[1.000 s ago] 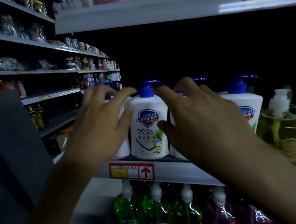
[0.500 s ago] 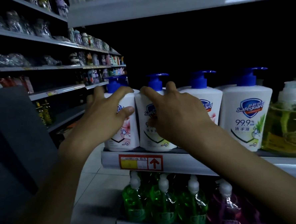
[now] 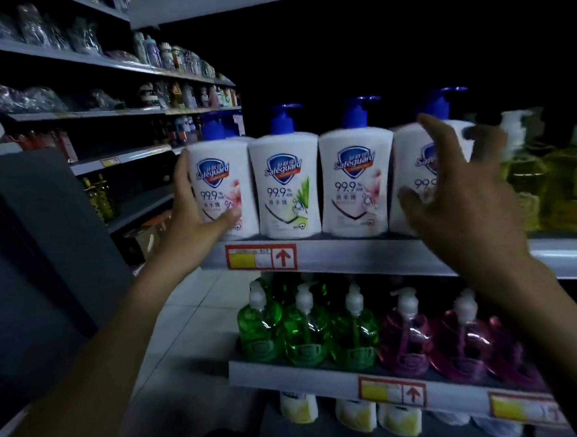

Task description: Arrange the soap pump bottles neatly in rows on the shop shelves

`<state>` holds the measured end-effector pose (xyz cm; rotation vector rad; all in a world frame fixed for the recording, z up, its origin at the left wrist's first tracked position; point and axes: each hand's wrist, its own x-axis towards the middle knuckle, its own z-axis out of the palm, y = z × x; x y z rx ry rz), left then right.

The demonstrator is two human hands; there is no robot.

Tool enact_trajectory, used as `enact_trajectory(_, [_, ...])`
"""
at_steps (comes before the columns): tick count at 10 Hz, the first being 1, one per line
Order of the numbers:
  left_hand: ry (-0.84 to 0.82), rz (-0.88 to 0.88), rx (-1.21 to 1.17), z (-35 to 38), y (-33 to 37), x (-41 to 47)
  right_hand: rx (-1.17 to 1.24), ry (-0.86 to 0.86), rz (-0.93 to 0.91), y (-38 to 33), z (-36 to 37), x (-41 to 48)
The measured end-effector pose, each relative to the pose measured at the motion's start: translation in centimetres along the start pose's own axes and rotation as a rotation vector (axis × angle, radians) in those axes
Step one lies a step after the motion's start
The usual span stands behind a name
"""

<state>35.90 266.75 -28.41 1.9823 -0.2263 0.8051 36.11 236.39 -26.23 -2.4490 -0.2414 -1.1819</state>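
Four white pump bottles [image 3: 287, 188] stand in a row on the shelf [image 3: 350, 251]. Left hand [image 3: 192, 217] now grips the leftmost bottle [image 3: 224, 188]; right hand [image 3: 461, 191] has spread open, off the second bottle.

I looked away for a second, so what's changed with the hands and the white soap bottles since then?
Both hands spread apart: the left hand moved out to grip the leftmost white bottle, and the right hand shifted right, open, in front of the fourth bottle. The two middle bottles are now uncovered. The green bottles below stayed put.
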Motion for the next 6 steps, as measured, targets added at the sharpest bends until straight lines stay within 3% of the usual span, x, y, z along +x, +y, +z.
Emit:
enact_trajectory(1, [-0.039,-0.025,-0.036,0.6,-1.3,-0.5,-0.002,-0.118,0.051,2.6,0.8,-0.2])
enact_trajectory(3, [0.032,-0.013,-0.017,1.7,-2.1,-1.1,-0.01,-0.113,0.004,3.5,2.1,-0.7])
enact_trajectory(4, [0.253,0.003,0.247,2.4,-1.7,-1.8,0.031,-0.091,0.013,3.6,1.9,-1.2])
enact_trajectory(5, [0.419,0.184,0.533,5.6,1.2,-4.9,-0.012,0.0,-0.04,4.2,-0.2,-3.5])
enact_trajectory(6, [0.102,0.518,0.547,12.1,4.7,-8.2,-0.194,-0.08,-0.018,6.7,-1.4,-6.3])
